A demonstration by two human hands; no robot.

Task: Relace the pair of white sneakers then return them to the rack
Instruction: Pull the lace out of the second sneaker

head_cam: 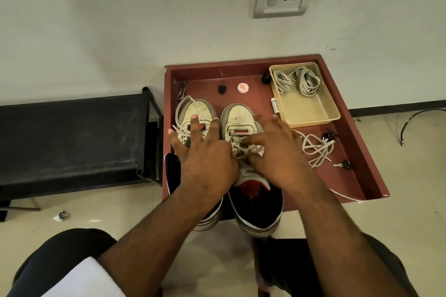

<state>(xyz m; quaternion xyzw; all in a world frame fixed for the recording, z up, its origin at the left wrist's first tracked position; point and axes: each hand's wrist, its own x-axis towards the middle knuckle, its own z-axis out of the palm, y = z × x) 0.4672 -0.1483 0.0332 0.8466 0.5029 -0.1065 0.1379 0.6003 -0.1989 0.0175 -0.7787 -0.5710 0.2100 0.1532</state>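
Now both hands spread flat, left hand [205,154] on left sneaker [195,113], right hand [277,149] over right sneaker [241,118].

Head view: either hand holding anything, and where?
Nothing clearly gripped. The left hand lies spread, fingers straight, on the left white leather sneaker. The right hand rests on the right white sneaker at its laces; a pinch cannot be told.

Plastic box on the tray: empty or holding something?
Holding something. Two coiled laces lie at the far end of the plastic box; its near half is bare.
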